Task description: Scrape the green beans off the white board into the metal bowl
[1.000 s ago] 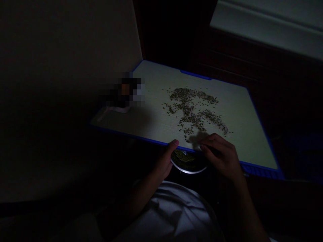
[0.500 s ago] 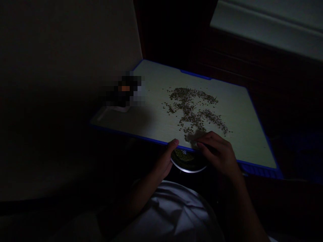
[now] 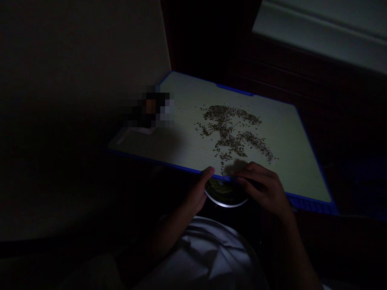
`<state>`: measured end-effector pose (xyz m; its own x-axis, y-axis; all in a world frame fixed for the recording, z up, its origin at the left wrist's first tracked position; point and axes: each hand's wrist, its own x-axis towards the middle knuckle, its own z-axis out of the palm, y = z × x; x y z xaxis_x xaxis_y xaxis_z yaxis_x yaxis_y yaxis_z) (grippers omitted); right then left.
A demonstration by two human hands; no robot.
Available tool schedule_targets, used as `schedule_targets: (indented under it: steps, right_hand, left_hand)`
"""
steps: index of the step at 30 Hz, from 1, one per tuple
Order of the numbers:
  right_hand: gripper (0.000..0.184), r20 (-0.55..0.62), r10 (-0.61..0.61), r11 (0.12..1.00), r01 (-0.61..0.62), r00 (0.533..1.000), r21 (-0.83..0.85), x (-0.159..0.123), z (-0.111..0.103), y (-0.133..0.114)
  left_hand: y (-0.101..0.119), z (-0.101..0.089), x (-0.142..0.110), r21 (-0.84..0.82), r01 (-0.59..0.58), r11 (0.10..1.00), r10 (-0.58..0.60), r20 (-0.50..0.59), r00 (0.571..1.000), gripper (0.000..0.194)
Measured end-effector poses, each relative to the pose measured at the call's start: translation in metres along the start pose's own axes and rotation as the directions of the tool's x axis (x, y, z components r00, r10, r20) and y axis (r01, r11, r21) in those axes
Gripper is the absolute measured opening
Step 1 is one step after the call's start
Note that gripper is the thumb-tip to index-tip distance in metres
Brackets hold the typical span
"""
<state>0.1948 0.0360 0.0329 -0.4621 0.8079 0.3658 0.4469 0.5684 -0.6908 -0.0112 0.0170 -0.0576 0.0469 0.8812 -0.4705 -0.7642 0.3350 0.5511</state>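
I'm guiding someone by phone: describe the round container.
Find the big pale board with blue edges, then its near edge between left hand and right hand. Below it, partly hidden, is the round container, set apart from the angular board by its bright curved rim.

This looks like a dimly lit room in a home: a blue-edged white board [image 3: 290,137] serves as the work surface, with loose seeds [image 3: 223,129] strewn over it and a pale-rimmed bowl [image 3: 226,206] of small green grains partly under its near edge. A plain wall [image 3: 81,60] rises left of the board; beyond its far right side lie a dark plank-like surface [image 3: 278,80], floor or furniture unclear, and a pale ledge [image 3: 326,36].
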Motion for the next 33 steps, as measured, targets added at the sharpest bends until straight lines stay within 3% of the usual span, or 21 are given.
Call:
schedule_targets:
  steps: [14, 23, 33]
  right_hand:
    - [0.018, -0.060, 0.048, 0.993, -0.053, 0.997, -0.101, 0.012, 0.009, -0.002]
    - [0.021, -0.110, 0.053, 0.985, -0.070, 0.993, -0.157, 0.022, 0.010, 0.003]
    - [0.023, -0.016, 0.003, 0.992, -0.005, 1.000, -0.122, 0.041, 0.003, 0.001]
  left_hand:
    - [0.002, 0.006, -0.002, -0.003, -0.024, 1.000, 0.024, -0.024, 0.999, 0.058]
    - [0.002, 0.003, -0.003, -0.002, -0.031, 1.000, 0.031, -0.049, 0.998, 0.051]
    - [0.000, 0.002, -0.003, -0.015, -0.060, 0.998, 0.059, -0.052, 0.997, 0.057]
